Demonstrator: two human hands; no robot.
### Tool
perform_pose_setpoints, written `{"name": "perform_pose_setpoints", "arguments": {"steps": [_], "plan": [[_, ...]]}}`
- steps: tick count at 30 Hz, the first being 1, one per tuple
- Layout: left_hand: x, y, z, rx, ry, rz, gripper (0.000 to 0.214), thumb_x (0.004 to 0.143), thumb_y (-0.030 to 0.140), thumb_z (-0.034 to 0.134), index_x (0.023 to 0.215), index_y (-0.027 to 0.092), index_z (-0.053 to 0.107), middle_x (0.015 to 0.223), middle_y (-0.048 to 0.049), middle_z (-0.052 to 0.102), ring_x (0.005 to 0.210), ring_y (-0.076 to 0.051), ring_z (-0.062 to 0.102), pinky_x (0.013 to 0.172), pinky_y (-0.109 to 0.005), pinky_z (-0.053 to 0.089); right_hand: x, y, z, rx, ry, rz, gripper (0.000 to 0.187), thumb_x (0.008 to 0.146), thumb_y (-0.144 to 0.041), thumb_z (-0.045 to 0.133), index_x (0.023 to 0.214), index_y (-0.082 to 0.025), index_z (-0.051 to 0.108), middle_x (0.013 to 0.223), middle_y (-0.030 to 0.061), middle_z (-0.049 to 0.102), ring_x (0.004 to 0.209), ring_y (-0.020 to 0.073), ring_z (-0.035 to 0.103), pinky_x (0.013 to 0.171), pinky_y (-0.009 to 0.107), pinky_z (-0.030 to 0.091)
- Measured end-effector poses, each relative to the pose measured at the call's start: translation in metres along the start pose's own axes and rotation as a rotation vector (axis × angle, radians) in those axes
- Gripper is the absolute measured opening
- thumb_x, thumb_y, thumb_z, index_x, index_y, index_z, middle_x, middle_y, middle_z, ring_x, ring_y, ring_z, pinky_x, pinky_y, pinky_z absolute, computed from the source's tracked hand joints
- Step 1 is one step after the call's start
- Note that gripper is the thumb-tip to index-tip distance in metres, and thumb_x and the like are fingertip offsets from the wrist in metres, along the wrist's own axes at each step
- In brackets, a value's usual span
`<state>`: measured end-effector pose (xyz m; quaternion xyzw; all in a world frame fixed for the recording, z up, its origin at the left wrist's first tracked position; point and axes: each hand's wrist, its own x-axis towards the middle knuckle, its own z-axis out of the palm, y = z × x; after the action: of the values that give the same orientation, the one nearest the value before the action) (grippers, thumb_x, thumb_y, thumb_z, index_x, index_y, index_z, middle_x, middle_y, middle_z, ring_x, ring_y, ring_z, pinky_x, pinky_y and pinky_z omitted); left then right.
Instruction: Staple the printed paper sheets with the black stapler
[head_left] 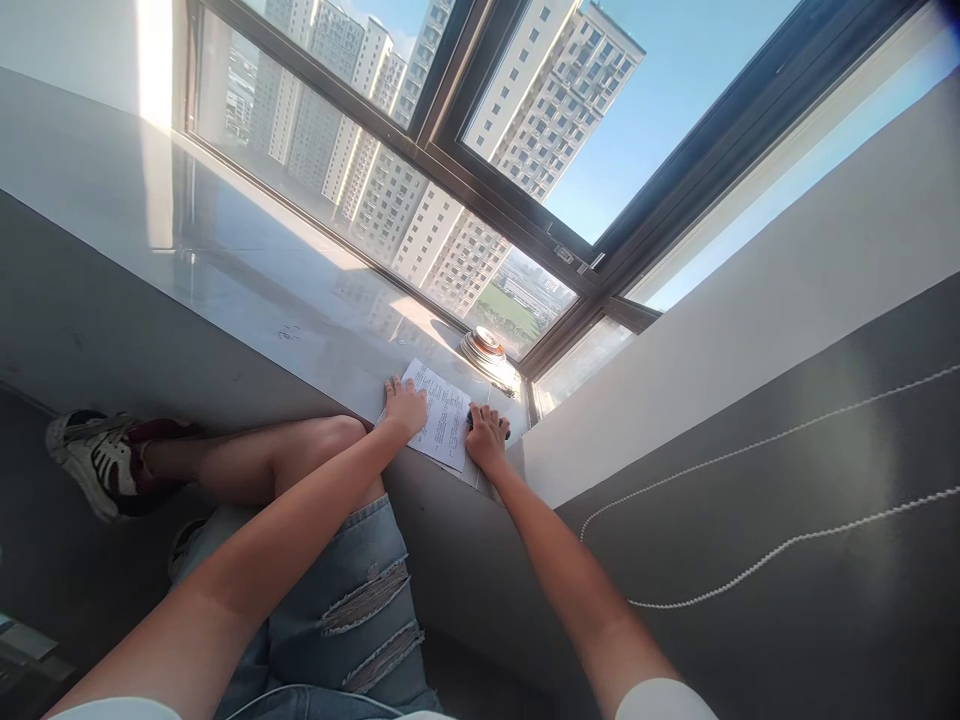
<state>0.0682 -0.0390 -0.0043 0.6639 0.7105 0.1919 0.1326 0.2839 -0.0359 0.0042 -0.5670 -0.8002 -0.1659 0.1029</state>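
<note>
A printed sheet of paper (pixel 441 425) lies at a slant on the pale windowsill (pixel 315 310). My left hand (pixel 406 406) rests on its left side, fingers apart and pressing the paper flat. At the sheet's right edge, my right hand (pixel 487 438) is curled over a small black object (pixel 508 434). Only dark bits of that object show around the fingers, so its kind is hidden. Just beyond the paper, a round stacked item (pixel 484 345) with an orange and white top stands against the window frame.
The dark window frame (pixel 420 150) borders the sill, with tall buildings outside. A white wall edge (pixel 645 370) rises close to my right hand. Beaded cords (pixel 750 460) hang at the right. My crossed legs in ripped denim shorts (pixel 330 600) are below the sill.
</note>
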Motion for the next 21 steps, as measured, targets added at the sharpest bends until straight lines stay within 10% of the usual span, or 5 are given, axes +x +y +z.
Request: {"name": "perform_pose_setpoints", "arguments": {"steps": [14,21], "plan": [[-0.002,-0.001,-0.004,-0.011,-0.019,-0.007,0.056,0.100,0.033,0.043,0.154,0.020,0.050,0.168,-0.0139,0.030,0.156,-0.045,0.012,0.125,-0.061,0.006,0.002,0.002,0.003,-0.015,-0.034,-0.046,0.062,0.091,-0.009,0.042,0.150,-0.026,0.051,0.134,0.0146,0.060,0.123,0.0314,0.048,0.106,0.049,0.026],[-0.006,-0.001,-0.005,0.024,0.014,0.008,0.053,0.101,0.034,0.042,0.152,0.021,0.053,0.167,-0.0152,0.033,0.155,-0.043,0.017,0.125,-0.062,0.010,-0.008,0.006,0.011,0.111,0.218,0.276,0.068,0.086,-0.007,0.041,0.151,-0.025,0.048,0.128,0.0148,0.058,0.119,0.0319,0.050,0.099,0.048,0.035]]}}
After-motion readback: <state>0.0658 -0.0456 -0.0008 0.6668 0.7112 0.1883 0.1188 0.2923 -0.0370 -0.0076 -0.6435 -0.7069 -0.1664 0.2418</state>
